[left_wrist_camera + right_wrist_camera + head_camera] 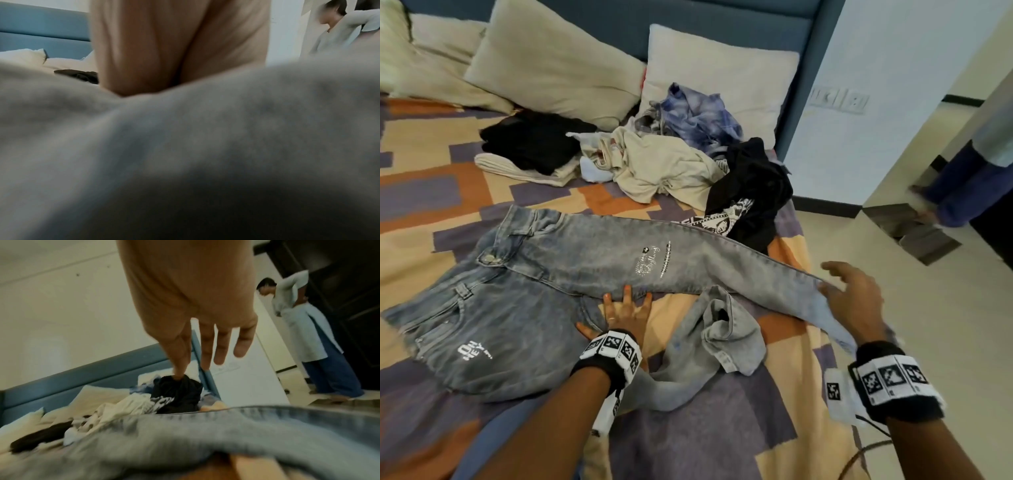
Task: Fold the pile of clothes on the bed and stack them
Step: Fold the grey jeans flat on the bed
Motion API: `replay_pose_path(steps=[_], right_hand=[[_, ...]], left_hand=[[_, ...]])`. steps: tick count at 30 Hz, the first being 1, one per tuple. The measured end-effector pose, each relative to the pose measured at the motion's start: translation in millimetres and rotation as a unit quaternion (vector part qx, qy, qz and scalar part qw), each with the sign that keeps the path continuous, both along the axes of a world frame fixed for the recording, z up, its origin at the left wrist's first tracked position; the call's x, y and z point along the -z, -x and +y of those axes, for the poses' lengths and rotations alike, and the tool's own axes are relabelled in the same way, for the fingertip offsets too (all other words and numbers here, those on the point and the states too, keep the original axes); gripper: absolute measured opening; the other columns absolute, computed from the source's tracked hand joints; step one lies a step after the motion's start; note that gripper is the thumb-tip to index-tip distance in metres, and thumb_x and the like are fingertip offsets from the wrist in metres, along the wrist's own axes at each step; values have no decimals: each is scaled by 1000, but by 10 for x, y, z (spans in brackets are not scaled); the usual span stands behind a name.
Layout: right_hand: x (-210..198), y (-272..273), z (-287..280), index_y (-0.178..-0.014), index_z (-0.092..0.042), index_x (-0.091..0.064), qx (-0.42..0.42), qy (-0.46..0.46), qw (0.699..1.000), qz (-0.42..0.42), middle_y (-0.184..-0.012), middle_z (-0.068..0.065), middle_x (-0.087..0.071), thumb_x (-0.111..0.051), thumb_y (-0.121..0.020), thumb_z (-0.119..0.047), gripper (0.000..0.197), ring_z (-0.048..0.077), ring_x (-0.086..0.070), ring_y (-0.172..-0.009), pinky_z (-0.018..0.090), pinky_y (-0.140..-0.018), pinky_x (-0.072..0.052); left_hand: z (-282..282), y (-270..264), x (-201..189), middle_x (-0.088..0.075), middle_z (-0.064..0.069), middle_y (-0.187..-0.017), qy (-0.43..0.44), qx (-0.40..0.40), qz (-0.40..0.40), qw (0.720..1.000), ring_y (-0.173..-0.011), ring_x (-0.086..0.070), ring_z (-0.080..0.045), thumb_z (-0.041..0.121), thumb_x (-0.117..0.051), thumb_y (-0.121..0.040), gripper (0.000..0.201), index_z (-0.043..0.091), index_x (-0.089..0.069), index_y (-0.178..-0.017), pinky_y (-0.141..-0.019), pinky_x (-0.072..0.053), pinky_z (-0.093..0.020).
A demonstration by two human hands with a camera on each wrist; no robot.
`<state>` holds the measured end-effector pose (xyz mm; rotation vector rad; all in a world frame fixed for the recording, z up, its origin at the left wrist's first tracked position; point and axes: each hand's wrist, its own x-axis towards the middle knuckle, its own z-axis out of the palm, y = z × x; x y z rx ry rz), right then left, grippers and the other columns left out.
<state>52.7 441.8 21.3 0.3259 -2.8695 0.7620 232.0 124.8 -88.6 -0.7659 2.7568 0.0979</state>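
At the far left of the bed, cream pillows [551, 58] lean on the blue-grey padded headboard [619, 20], and below them a small stack of folded clothes, black on top of cream [530, 150], sits on the orange, purple and cream patterned bedspread [424, 192]. The pair of light grey-blue acid-wash denim jeans [524, 294] lies spread across the near half of the bed, waistband to the left, upper leg stretched out to the right, lower leg bunched up near the bed's front edge. The left hand [625, 317] presses flat on the crotch area with fingers straight and spread; its wrist view shows mostly blurred denim. Further back in the middle, the unfolded pile of clothes [671, 164] holds a cream garment, a blue tie-dye piece and a black printed shirt [750, 192] lying just beside the upper leg. The right hand [854, 298] rests on the ankle end of that leg near the bed's right edge, fingers extended [205, 345] and loosely spread, gripping nothing. At far right another person [312, 337] stands on the floor.
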Motion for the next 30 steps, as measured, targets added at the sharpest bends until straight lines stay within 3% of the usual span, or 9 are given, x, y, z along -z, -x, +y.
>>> replay_pose_path(steps=[1,3,5,8,12,15,21,27,30], right_hand=[[101,18,-80,-129,-26,-60,-34,-49,996,-60,-120,10,-64,-69,-79,-29,50,36,-58,-111,53,-95,-45],[367,83,-154,-138,-38,-44,-76,-120,979,-144,-129,4,-57,-70,-73,-43,71,36,-53,-117,57,-95,-43],[533,175,-134,-139,-43,-37,-103,-80,978,-165,-136,4,-53,-70,-66,-52,81,35,-49,-121,58,-97,-41],[512,348,-73,-143,-26,-42,-76,-61,981,-170,-137,12,-52,-77,-72,-50,83,36,-47,-124,51,-102,-39],[493,522,-62,-147,-16,-40,-93,-50,977,-187,-144,18,-47,-68,-77,-64,90,39,-44,-131,47,-110,-35],[559,691,-150,-146,-13,-42,-51,-24,976,-209,-135,21,-54,-60,-95,-34,58,40,-48,-127,44,-109,-34],[629,830,-148,-95,-2,-76,11,14,1000,-20,-86,25,-71,-62,-83,-2,18,43,-65,-84,42,-80,-51],[384,1193,-132,-103,-3,-74,147,80,982,85,-100,26,-68,-56,-91,-4,21,46,-56,-98,43,-85,-47],[351,968,-339,-101,-4,-74,48,111,990,69,-99,19,-71,-60,-91,-5,17,35,-64,-92,44,-88,-51]], left_hand=[[89,-7,-114,-11,-15,-160,0,-33,-12,999,-138,-25,-54,49,-21,-99,55,33,-19,-152,-83,-32,-83],[90,-14,-85,26,-8,-158,-13,-51,-20,998,-146,9,-45,34,-45,-100,75,43,9,-151,-100,-20,-80],[76,64,-149,32,-8,-156,-58,-53,-50,996,-143,20,-45,36,-63,-91,98,42,16,-150,-103,-9,-80],[135,151,-158,43,-3,-150,-78,-92,-58,991,-140,30,-42,13,-48,-99,91,49,21,-145,-92,2,-86],[286,200,-102,47,-3,-148,-42,-108,0,993,-141,28,-41,7,-45,-98,97,59,27,-137,-92,2,-86],[351,212,-19,47,-2,-148,-13,-93,65,993,-144,24,-39,7,-48,-98,101,58,32,-135,-92,-3,-86],[300,231,50,50,10,-144,2,-86,67,994,-146,24,-27,12,-60,-94,109,48,32,-141,-89,-7,-89],[284,266,95,52,11,-143,-2,-74,47,996,-147,19,-28,26,-64,-92,111,47,34,-140,-86,-7,-88],[267,250,67,52,10,-142,-13,-67,42,997,-147,20,-29,30,-64,-92,110,48,33,-140,-87,-7,-89]])
